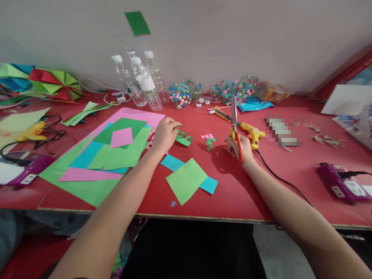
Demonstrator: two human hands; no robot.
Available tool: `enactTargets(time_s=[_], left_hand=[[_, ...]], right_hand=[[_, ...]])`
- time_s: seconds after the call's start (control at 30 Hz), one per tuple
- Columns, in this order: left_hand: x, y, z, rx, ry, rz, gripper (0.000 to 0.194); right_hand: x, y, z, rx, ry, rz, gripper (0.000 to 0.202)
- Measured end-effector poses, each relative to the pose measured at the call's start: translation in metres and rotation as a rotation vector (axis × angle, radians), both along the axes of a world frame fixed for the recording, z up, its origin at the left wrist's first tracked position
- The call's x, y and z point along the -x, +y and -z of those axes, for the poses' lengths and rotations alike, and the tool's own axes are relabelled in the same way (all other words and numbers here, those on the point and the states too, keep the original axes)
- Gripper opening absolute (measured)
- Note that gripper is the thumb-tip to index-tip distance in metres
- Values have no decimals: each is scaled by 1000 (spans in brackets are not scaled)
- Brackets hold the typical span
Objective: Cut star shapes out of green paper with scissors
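Note:
My right hand (240, 147) is closed round the orange-handled scissors (238, 143), whose blades point up. My left hand (166, 133) is over the table beside a green paper scrap (184, 138) with star-shaped holes; whether its fingers pinch anything is too small to tell. Between my hands lie small pink stars (207, 136) and green stars (209, 144). Nearer me, a light green paper square (186, 181) lies across a blue strip (172, 162). A stack of coloured sheets (128, 153) is to the left of my left hand.
Plastic bottles (147, 86) and star-covered balls (180, 95) stand along the wall. Right of the scissors lie a yellow glue gun (253, 133), its black cord and a cutter (222, 114). Purple power strips (343, 182) sit at both sides.

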State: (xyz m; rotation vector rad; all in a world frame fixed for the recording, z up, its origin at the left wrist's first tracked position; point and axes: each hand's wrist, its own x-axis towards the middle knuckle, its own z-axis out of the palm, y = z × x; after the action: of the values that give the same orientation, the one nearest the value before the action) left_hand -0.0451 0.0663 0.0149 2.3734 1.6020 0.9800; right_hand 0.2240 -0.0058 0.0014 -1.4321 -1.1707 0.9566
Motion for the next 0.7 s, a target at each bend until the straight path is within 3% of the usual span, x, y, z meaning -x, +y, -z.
enactTargets(time_s=[0.1,0.23,0.37,0.47,0.7], left_hand=[[-17,-22,-14,-88,-214,110,33],[-40,-55,-27,-80,-393,281,36],[-50,-71,-20,-100,-571,397,33],[-52,-75,-12,-10,-675,490,30],[-56,-79,-3,218,-847,549,30]], right_hand=[[2,-2,-2,-4,22,-14,22],[7,-11,-7,-8,80,-104,22],[16,-25,-17,-9,118,-286,32],[23,-35,-24,1,145,-371,28],[30,-44,-30,-24,149,-370,22]])
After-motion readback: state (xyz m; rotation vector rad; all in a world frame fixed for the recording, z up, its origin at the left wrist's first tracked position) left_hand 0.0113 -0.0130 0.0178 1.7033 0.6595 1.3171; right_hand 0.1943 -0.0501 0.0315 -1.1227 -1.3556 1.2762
